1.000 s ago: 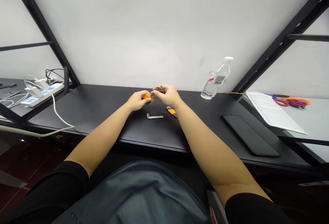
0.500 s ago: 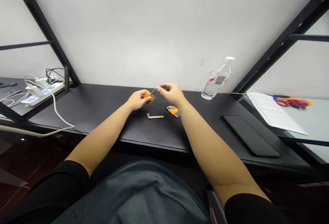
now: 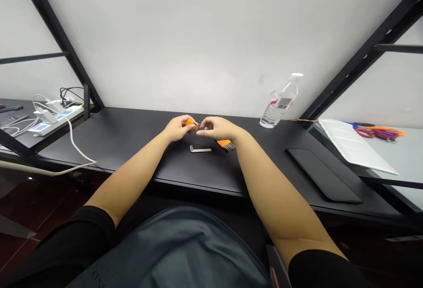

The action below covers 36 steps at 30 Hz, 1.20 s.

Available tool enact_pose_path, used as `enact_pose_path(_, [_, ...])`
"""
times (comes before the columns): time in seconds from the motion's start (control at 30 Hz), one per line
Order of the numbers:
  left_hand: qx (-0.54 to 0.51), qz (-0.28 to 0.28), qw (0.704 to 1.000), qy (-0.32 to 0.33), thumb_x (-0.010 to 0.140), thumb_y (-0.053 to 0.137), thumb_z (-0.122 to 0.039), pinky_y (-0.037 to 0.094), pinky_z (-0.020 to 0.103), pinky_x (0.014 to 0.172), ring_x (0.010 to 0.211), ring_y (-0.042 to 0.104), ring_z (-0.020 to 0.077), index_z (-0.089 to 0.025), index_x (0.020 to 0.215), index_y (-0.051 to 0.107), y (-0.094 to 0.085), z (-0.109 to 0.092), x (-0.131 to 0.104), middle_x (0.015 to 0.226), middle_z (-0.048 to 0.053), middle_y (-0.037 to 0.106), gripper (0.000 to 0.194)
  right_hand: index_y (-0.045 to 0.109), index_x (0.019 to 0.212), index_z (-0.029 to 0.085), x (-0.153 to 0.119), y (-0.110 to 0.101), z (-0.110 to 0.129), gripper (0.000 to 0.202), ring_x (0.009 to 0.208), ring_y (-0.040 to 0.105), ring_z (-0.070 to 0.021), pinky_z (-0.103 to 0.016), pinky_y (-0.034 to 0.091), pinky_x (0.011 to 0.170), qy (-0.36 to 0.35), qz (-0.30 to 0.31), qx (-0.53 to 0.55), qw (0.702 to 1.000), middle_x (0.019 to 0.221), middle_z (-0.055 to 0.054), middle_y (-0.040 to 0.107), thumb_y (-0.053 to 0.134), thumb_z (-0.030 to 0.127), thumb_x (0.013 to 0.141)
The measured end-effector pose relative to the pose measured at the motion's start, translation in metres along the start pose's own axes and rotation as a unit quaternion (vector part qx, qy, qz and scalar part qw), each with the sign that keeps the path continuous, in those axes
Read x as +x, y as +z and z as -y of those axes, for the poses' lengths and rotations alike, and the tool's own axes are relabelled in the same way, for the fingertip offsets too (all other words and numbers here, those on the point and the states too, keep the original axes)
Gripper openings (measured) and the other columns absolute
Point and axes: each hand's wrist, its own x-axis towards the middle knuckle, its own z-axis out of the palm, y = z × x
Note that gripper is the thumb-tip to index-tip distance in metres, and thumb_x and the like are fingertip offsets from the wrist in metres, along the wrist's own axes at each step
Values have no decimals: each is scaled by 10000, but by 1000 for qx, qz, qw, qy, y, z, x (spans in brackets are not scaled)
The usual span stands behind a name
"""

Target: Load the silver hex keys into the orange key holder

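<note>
My left hand (image 3: pixel 176 128) is closed on an orange hex key holder (image 3: pixel 190 122) with several metal keys in it. Right beside it, my right hand (image 3: pixel 218 128) has its fingers curled and its thumb apart from them, close to the key ends; nothing shows between the fingertips. A second orange holder (image 3: pixel 225 143) with several hex keys lies on the desk, partly covered by my right hand. Loose silver L-shaped hex keys (image 3: pixel 201 150) lie on the desk below my hands; I cannot tell exactly how many.
On the black desk (image 3: pixel 128 134) a clear water bottle (image 3: pixel 278 103) stands to the right by the wall. Nearer me is a dark tablet (image 3: pixel 322 174). A white padded sheet (image 3: pixel 353 145) lies at the far right. A power strip (image 3: pixel 57 120) with cables is at the left.
My right hand has come down and its thumb has parted from the fingers; the hex key it pinched upright no longer shows there. It now covers part of the second holder. My left hand stays put.
</note>
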Motion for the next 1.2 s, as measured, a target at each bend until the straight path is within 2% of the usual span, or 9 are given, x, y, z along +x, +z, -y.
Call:
enact_pose_path(0.1, [-4, 1, 1000, 3, 829, 680, -323, 543, 328, 817, 790, 679, 178, -174, 964, 696, -1, 2, 0, 878, 58, 748, 202, 745, 962, 262, 0, 2, -3, 485, 754, 655, -211, -312, 462, 621, 13, 86, -30, 996, 948, -46, 747, 863, 578, 613])
enact_pose_path(0.23, [-2, 18, 1000, 3, 845, 656, -320, 544, 329, 818, 772, 679, 170, -167, 964, 697, 0, 5, 2, 869, 62, 752, 198, 751, 786, 273, 0, 12, 5, 295, 602, 598, -166, -305, 398, 524, -9, 213, -46, 976, 736, -2, 705, 840, 515, 644])
enact_pose_path(0.5, [16, 32, 999, -23, 836, 676, -347, 552, 330, 805, 760, 688, 177, -185, 958, 710, 0, 7, 2, 849, 53, 759, 205, 711, 656, 256, -3, 18, 22, 230, 535, 534, -147, -310, 364, 482, 21, 276, -60, 959, 640, 10, 658, 845, 436, 606])
enact_pose_path(0.63, [22, 34, 999, -19, 836, 673, -338, 551, 330, 813, 781, 689, 179, -185, 958, 707, 0, 5, 1, 881, 58, 760, 199, 690, 643, 249, -6, 13, 24, 162, 530, 531, -144, -302, 376, 489, -2, 277, -48, 960, 622, 10, 656, 798, 370, 651])
enact_pose_path(0.77, [31, 33, 999, -11, 837, 668, -353, 552, 329, 807, 773, 685, 180, -184, 959, 707, -1, 5, 1, 866, 48, 753, 213, 709, 764, 237, -10, -1, 19, 111, 660, 614, -166, -296, 475, 619, -88, 189, 65, 976, 726, 5, 701, 694, 347, 757])
enact_pose_path(0.87, [20, 30, 999, -8, 832, 682, -362, 553, 334, 811, 783, 691, 189, -182, 967, 706, 0, 5, 0, 856, 51, 753, 227, 717, 899, 227, -9, -7, 13, 188, 815, 660, -190, -320, 524, 766, -128, 33, 183, 974, 857, -18, 731, 674, 390, 817])
enact_pose_path(0.93, [-6, 37, 999, -10, 838, 682, -358, 555, 344, 817, 778, 698, 190, -175, 988, 700, 1, 5, 0, 862, 63, 756, 237, 712, 927, 223, -5, -5, 10, 221, 839, 665, -195, -332, 535, 793, -121, -78, 220, 965, 889, -32, 734, 690, 416, 822])
enact_pose_path(1.0, [-36, 49, 998, -8, 847, 678, -359, 555, 353, 826, 771, 702, 188, -165, 999, 690, 2, 3, -1, 870, 73, 757, 247, 708, 965, 220, 0, 1, 7, 250, 854, 674, -197, -343, 547, 816, -107, -147, 239, 954, 935, -45, 742, 697, 424, 822])
enact_pose_path(1.2, [-89, 72, 993, 15, 841, 704, -403, 545, 353, 832, 778, 692, 174, -142, 968, 658, 5, -7, -4, 873, 84, 745, 294, 699, 1025, 206, 8, 12, 4, 270, 847, 677, -194, -360, 558, 841, -99, -168, 249, 949, 1003, -73, 756, 676, 403, 841])
